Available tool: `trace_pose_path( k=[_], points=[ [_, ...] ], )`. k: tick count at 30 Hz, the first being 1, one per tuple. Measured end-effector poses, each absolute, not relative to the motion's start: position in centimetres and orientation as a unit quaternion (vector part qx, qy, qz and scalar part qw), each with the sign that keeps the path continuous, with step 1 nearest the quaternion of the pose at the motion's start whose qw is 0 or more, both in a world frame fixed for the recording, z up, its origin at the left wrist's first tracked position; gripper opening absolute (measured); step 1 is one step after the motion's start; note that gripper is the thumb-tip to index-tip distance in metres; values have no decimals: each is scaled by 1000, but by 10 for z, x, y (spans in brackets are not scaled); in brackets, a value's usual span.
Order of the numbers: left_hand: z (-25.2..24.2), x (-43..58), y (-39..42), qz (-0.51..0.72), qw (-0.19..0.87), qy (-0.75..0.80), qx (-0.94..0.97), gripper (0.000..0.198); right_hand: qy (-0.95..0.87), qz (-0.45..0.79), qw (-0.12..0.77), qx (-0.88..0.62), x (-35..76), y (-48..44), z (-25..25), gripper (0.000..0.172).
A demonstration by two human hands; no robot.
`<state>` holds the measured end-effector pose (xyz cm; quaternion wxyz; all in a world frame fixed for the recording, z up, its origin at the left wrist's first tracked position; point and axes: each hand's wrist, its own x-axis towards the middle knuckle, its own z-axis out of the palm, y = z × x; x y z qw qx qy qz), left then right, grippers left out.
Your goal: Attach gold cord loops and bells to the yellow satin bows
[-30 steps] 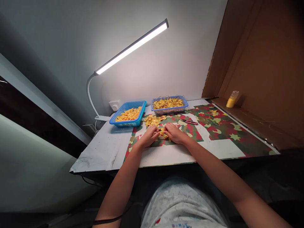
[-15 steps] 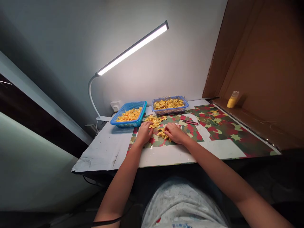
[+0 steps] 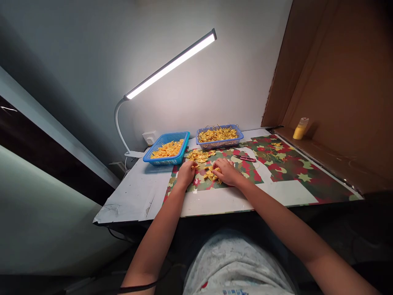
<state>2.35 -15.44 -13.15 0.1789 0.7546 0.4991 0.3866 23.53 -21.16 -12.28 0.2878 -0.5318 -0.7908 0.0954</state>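
My left hand (image 3: 186,174) is closed, its fingertips pinching a small yellow ribbon bow (image 3: 194,166) at the left of the camouflage-patterned sheet. My right hand (image 3: 225,171) has its fingers curled down onto the near pile of yellow ribbon bows (image 3: 210,175); the bow at its fingertips is partly hidden by them. Just beyond both hands lies a second, flatter pile of yellow bows (image 3: 201,155). Pink-handled thread snips (image 3: 245,158) rest on the sheet to the right of my right hand.
A blue basket (image 3: 167,161) of yellow bows stands at the back left, a purple-blue basket (image 3: 219,143) of gold looped pieces beside it. A lit lamp (image 3: 172,64) leans overhead. Thread scraps (image 3: 273,155) lie right; a yellow bottle (image 3: 300,129) stands on cardboard.
My left hand's fingers have closed on a bow and drawn slightly back from the far pile. My right hand has stayed nearly in place over the near pile.
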Motion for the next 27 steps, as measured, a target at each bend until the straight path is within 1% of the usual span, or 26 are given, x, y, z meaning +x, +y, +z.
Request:
trace_pose_path(
  k=[2, 6, 8, 11, 15, 18, 21, 27],
  points=[
    [-132, 23, -153, 427, 215, 502, 721, 17, -790, 100, 296, -528, 236, -211, -124, 6],
    [-133, 23, -150, 512, 310, 495, 630, 9, -786, 112, 326, -513, 236, -209, -126, 4],
    [-132, 25, -151, 538, 377, 473, 587, 18, -784, 123, 348, -500, 235, -209, -127, 4],
    [-130, 32, -156, 535, 489, 423, 544, 34, -779, 144, 383, -476, 231, -208, -128, 6],
    [-128, 43, -164, 492, 596, 370, 516, 40, -759, 167, 428, -461, 226, -206, -130, 12],
    [-125, 47, -169, 465, 637, 343, 510, 40, -742, 180, 457, -457, 226, -203, -131, 18],
    [-122, 48, -173, 447, 655, 325, 515, 44, -728, 198, 477, -451, 227, -203, -130, 24],
    [-122, 49, -179, 437, 634, 316, 554, 43, -715, 226, 485, -449, 227, -205, -128, 26]
  ],
)
